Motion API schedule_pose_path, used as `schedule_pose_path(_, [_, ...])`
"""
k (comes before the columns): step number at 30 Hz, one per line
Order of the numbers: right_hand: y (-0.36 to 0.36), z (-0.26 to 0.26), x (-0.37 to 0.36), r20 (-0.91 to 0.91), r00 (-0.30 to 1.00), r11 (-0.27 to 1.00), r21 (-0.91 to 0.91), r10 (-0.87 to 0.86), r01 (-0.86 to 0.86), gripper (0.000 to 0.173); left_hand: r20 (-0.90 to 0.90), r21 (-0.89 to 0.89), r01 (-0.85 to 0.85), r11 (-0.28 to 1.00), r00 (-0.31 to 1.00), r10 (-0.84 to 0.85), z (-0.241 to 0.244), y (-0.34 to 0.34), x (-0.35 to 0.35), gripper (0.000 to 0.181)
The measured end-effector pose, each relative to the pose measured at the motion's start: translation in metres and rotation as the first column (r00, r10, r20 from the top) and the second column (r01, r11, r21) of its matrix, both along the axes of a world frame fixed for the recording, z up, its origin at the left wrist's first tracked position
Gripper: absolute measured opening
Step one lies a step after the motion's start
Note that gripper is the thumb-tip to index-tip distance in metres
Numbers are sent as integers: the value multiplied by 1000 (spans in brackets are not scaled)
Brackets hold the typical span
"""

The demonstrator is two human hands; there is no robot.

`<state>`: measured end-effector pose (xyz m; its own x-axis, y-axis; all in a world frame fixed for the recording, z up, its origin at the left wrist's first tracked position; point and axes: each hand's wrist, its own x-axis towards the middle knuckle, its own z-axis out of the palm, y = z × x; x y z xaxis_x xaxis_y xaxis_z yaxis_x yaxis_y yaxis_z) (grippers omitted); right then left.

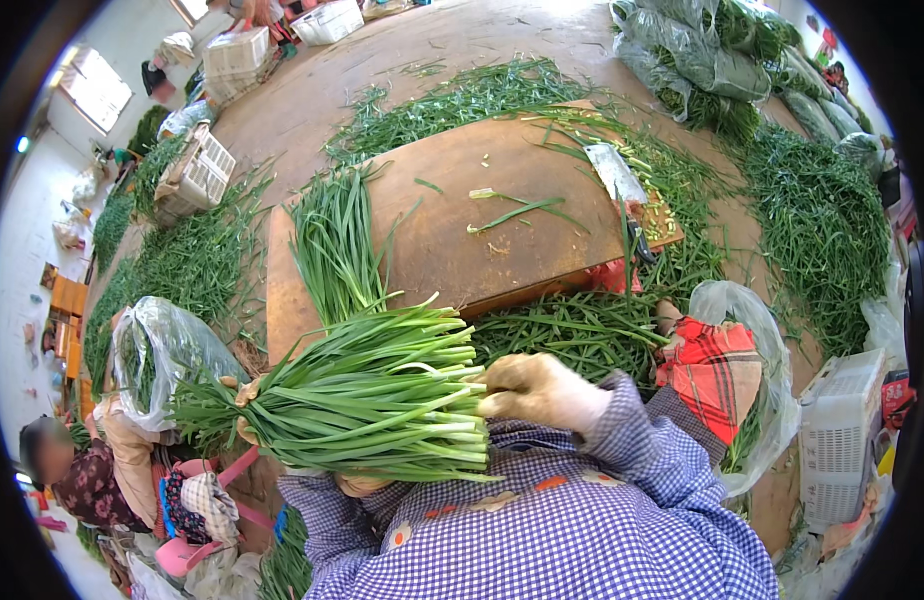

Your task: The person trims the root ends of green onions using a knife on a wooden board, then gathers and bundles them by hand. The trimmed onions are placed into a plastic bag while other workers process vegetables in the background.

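My left hand, in a tan glove, grips a thick bunch of long-leaved greens that look like garlic chives. Its fingertips show around the leafy end; the bunch hides most of the hand. The pale stem ends face right, roughly level with one another. Against them is my right hand, also gloved, its fingers bent; whether they pinch a stem is unclear. Just beyond lies a wooden board with a smaller pile of greens on its left. A cleaver rests at the right edge, its dark handle jutting towards me.
Loose leaves heap beneath the board's near edge. An open plastic bag stands at my right, near a white crate. Another bag of greens is at left, beside a seated person. Filled bags are stacked far right.
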<state>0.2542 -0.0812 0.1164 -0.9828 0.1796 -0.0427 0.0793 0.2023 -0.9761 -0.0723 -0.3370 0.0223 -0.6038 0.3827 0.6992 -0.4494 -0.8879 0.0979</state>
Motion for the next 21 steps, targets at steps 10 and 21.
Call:
schedule_pose_path(10, [-28, -24, -32, 168, 920, 711, -591, -354, 381, 28, -45, -149, -95, 984, 995, 89, 50, 14, 43, 58])
schedule_pose_path(21, [60, -99, 36, 20, 794, 352, 903, -607, 246, 15, 82, -434, -224, 872, 955, 286, 43, -8, 34, 47])
